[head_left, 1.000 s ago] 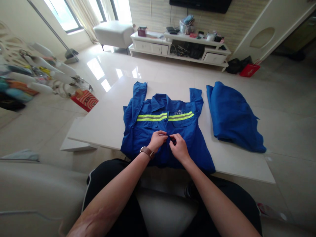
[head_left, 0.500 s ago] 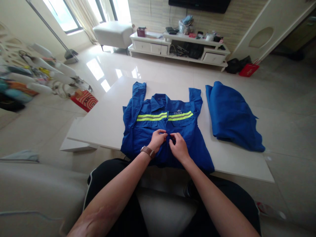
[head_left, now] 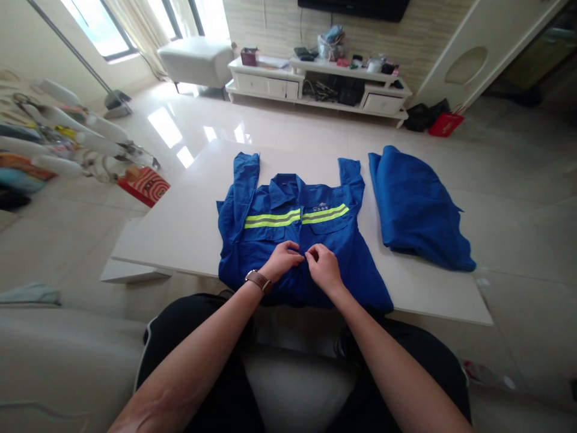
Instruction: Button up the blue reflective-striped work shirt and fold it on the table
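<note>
A blue work jacket (head_left: pixel 333 240) with a yellow-green reflective stripe across the chest lies front up on the white table (head_left: pixel 180 222), its collar pointing away from me. Both sleeves are folded up beside the collar. My left hand (head_left: pixel 283 260) pinches the jacket's front edge just below the chest stripe, a watch on its wrist. Close beside it, my right hand (head_left: pixel 323 267) is pinched on the other side of the same front opening. Whether a button sits between the fingertips is too small to tell.
A second folded blue garment (head_left: pixel 415 210) lies on the table's right end. Beyond the table stand a low white TV cabinet (head_left: pixel 270 87) and a white bench (head_left: pixel 198 57). A red patterned bag (head_left: pixel 144 185) is on the floor at the left.
The view has shifted slightly, so the scene sits further left. My hands stay at the front opening; the right fingers are now more tightly pinched.
</note>
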### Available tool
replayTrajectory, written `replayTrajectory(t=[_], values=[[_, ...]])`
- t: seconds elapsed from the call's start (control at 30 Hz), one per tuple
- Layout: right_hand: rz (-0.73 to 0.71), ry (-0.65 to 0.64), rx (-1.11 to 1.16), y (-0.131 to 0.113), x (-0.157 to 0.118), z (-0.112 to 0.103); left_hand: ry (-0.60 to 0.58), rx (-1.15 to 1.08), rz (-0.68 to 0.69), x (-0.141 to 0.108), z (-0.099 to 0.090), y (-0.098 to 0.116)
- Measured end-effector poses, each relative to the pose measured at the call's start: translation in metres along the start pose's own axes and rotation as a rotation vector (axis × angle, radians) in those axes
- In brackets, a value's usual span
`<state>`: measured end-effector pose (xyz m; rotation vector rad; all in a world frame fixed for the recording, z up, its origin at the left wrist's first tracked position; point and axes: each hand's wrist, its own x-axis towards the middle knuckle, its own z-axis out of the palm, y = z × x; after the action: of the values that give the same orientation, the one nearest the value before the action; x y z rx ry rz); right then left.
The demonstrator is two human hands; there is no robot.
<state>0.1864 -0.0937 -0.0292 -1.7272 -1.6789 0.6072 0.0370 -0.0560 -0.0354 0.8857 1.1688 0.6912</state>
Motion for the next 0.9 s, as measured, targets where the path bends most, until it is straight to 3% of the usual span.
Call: replayTrajectory(t=[0.3, 0.6, 0.7, 0.8, 0.9], values=[[0.076, -0.040, -0.017, 0.000, 0.001, 0.004, -0.061, 0.093, 0.112, -0.003, -0.008, 0.003], [-0.062, -0.124, -0.007, 0.009, 0.008, 0.007, -0.088, 0.162, 0.101, 0.001, -0.016, -0.009], [-0.147, -0.151, -0.081, 0.008, 0.005, 0.009, -0.027, 0.405, 0.168, 0.000, -0.019, -0.009], [-0.203, -0.173, -0.180, 0.010, 0.000, 0.009, 0.121, 0.756, 0.336, -0.004, -0.020, -0.006], [-0.194, -0.283, -0.288, 0.011, -0.005, 0.007, 0.161, 0.984, 0.409, -0.008, -0.020, -0.003]])
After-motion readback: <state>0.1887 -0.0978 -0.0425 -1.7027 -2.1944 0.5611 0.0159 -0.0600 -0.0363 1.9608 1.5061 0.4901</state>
